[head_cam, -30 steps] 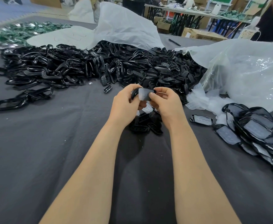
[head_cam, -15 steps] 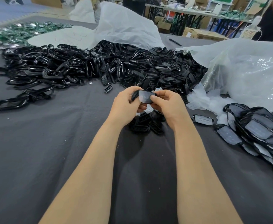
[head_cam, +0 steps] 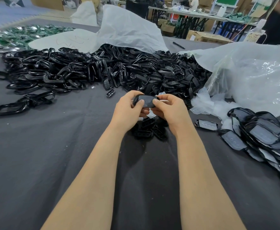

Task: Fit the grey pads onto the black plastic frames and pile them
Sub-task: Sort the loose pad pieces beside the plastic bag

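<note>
Between both hands, above the table's middle, I hold one black plastic frame (head_cam: 147,101) with a grey pad lying in it. My left hand (head_cam: 129,110) grips its left end, thumb on the pad. My right hand (head_cam: 170,110) grips the right end, thumb pressing the pad too. A small cluster of loose black frames (head_cam: 150,129) lies on the cloth just under my hands. To the right, a pile of fitted frames with grey pads (head_cam: 265,138) spreads over the cloth. A single fitted one (head_cam: 206,125) lies apart from it.
A big heap of black plastic parts (head_cam: 102,70) covers the far half of the dark cloth (head_cam: 44,155). White plastic bags (head_cam: 252,77) and loose translucent pads (head_cam: 207,105) lie at the right. A pen (head_cam: 178,45) and green parts (head_cam: 28,34) sit further back.
The grey pad stood tilted on the frame; now it lies flatter inside it, with both thumbs on top. My hands stayed in the same spot.
</note>
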`<action>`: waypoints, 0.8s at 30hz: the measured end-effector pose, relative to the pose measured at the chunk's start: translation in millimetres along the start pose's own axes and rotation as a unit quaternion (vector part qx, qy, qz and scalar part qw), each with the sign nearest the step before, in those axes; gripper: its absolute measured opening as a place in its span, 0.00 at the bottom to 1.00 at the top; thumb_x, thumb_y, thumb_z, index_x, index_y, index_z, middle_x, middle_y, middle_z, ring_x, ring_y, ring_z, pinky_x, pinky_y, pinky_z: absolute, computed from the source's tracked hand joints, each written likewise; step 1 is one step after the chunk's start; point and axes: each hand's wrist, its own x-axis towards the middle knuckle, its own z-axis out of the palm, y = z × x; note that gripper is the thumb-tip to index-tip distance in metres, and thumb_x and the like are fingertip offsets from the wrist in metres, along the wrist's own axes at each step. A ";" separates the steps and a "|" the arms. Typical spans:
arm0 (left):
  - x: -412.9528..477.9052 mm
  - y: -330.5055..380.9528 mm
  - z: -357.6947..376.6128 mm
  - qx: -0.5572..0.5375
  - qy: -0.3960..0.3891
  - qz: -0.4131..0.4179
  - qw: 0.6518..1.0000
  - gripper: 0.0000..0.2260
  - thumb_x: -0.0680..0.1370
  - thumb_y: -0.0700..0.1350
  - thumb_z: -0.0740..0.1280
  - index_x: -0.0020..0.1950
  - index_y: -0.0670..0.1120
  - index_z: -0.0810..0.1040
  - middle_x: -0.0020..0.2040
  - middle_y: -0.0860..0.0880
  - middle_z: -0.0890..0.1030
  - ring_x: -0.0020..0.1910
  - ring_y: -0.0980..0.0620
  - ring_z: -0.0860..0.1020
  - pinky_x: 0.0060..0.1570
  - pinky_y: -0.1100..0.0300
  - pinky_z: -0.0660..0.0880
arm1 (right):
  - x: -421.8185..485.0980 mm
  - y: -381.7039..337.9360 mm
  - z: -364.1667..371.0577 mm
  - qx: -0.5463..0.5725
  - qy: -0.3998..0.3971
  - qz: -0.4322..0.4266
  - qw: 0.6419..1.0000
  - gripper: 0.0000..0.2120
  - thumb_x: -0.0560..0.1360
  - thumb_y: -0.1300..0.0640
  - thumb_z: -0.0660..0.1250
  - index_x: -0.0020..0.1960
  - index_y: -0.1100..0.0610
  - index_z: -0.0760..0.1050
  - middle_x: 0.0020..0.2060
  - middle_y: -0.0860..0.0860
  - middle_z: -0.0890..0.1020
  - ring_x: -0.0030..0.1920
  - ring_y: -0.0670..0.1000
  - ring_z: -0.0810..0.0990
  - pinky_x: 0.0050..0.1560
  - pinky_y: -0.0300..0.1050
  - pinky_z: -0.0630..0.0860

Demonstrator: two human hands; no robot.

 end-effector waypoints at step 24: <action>-3.3 5.0 -0.6 -0.048 -0.004 -0.007 0.999 0.13 0.77 0.36 0.65 0.45 0.56 0.77 0.32 0.54 0.83 0.33 0.57 0.81 0.35 0.66 0.77 | 1.7 3.7 3.9 -0.074 -0.015 -0.040 0.996 0.04 0.75 0.63 0.69 0.50 0.60 0.79 0.45 0.59 0.84 0.49 0.58 0.83 0.54 0.52 0.80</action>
